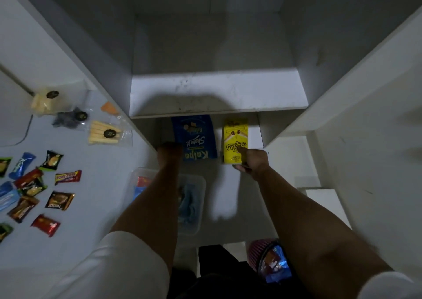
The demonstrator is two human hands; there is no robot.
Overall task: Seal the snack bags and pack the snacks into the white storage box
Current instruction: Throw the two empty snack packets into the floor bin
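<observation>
Two snack packs are seen standing under the low shelf (217, 97), straight ahead of both arms. The blue bag (196, 139) is on the left and the yellow box (235, 139) just beside it on the right, both with their long axes running away from the person.

The right hand (252, 161) is closer to the yellow box: its near end is touched and looks pinched between fingers and thumb.

The left hand (170, 151) is placed by the blue bag's near left corner, but whether anything is gripped can't be told, too dark and blurry.

The storage box (201, 184) sits nearer the body, between the forearms, so probably each pack just gets pulled straight back toward it. Loose candy wrappers (34, 189) are scattered well off to the left.
</observation>
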